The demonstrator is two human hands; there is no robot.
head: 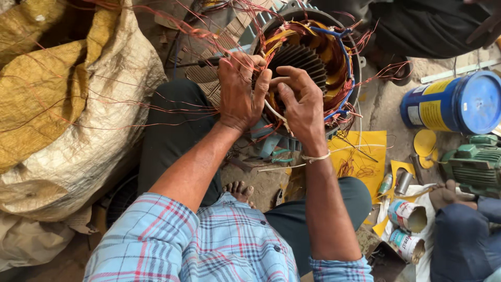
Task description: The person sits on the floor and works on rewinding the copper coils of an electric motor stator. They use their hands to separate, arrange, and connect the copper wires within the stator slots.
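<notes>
A round motor stator (313, 57) lies on the ground in front of me, its slots filled with copper windings and yellow insulation, with blue sleeved leads along the right rim. My left hand (239, 91) grips the near left rim among the copper wires. My right hand (300, 102) sits beside it, fingers pinching at the winding, with a white sleeve or cord (275, 116) running under the palm. Loose thin copper wires (156, 104) trail off to the left. A thread is tied around my right wrist.
A big yellow and white sack (68, 115) fills the left. At right are a blue can (454, 103), a green motor (472, 164), small tins (409, 216), yellow paper sheets (365, 156) and another person's foot (449, 194). Someone in dark clothes (428, 26) sits behind the stator.
</notes>
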